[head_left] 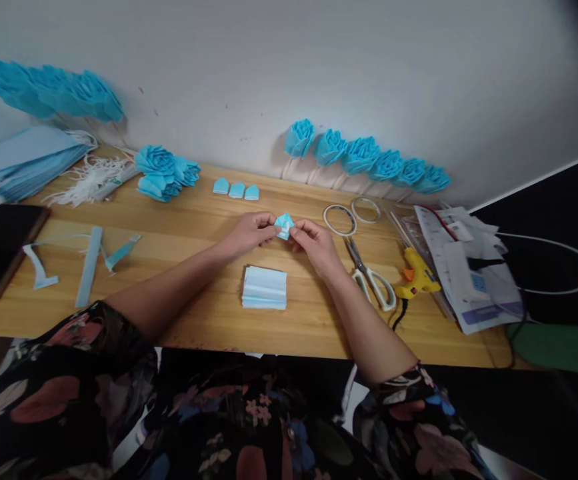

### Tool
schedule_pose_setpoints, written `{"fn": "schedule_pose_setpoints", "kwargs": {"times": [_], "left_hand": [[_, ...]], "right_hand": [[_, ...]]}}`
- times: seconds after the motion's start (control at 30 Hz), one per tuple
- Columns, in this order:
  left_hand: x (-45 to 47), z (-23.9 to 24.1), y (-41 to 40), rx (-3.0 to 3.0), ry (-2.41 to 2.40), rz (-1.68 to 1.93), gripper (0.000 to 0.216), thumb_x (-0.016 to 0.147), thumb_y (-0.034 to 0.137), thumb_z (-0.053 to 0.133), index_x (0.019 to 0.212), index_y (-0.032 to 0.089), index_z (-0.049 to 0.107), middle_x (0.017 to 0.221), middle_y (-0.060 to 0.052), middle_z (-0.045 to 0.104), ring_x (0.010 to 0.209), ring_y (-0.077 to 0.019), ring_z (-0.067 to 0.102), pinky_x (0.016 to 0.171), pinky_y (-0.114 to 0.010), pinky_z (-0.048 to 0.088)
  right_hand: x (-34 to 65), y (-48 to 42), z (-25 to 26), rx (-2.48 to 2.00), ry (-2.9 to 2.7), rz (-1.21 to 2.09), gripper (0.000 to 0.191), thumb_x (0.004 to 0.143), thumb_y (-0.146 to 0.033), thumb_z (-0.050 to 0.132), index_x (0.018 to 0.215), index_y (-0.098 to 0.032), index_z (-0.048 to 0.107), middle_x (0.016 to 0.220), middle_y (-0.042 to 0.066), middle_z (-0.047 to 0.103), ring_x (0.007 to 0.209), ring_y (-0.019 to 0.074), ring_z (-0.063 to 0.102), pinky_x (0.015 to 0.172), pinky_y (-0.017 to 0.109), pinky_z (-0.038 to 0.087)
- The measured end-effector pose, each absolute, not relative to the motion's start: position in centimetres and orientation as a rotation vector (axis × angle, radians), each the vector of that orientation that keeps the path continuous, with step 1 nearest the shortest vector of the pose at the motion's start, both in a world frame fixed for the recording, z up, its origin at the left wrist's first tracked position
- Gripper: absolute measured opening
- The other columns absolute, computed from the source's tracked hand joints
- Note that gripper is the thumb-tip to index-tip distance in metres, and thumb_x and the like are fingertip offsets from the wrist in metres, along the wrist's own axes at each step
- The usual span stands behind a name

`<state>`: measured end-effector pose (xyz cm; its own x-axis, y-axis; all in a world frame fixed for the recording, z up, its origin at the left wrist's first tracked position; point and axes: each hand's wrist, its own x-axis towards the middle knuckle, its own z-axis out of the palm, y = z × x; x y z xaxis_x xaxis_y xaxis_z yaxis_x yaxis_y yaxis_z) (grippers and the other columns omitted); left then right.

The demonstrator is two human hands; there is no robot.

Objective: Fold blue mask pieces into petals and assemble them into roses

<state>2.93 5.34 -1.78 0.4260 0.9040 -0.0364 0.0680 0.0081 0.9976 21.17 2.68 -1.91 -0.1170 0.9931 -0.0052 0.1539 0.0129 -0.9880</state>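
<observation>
A small folded blue-and-white petal [284,225] is pinched between my two hands above the middle of the table. My left hand [252,233] grips its left edge with thumb and fingers. On its right edge, the thumb and fingers of my right hand [315,243] are closed. Just below lies a stack of pale blue mask-fabric pieces [264,288]. Behind my hands, three finished folded petals [237,191] lie in a row. To the right of my right hand are white-handled scissors [371,273] and two rolls of tape [339,220].
A yellow glue gun [417,274] with a black cord lies by papers [483,293] at the right. Blue fabric roses [361,155] on sticks lean on the wall; more roses [161,170] lie left. Face masks [23,163], a phone [3,250] and fabric strips [89,267] are leftmost.
</observation>
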Motion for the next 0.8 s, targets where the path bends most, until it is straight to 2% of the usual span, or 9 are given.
{"fn": "schedule_pose_setpoints", "kwargs": {"times": [0.3,0.8], "left_hand": [[2.84,-2.17,5.76,1.479,0.967,0.769,0.016,0.073,0.031,0.064,0.068,0.016,0.056,0.058,0.005,0.051,0.054,-0.0078,0.044,0.054,-0.021,0.032],[2.86,-2.35,5.86,1.481,0.973,0.757,0.016,0.072,0.032,0.063,0.068,0.018,0.057,0.057,0.005,0.051,0.052,-0.0080,0.045,0.053,-0.021,0.034]], "right_hand": [[21.07,2.65,-2.10,-1.287,-1.501,1.211,0.030,0.077,-0.049,0.064,0.069,-0.020,0.057,0.060,-0.004,0.053,0.055,0.0099,0.046,0.056,0.024,0.037],[21.02,2.68,-2.17,-1.286,-1.484,1.218,0.028,0.079,-0.046,0.063,0.069,-0.020,0.058,0.059,-0.004,0.052,0.054,0.0098,0.044,0.055,0.023,0.036]]}}
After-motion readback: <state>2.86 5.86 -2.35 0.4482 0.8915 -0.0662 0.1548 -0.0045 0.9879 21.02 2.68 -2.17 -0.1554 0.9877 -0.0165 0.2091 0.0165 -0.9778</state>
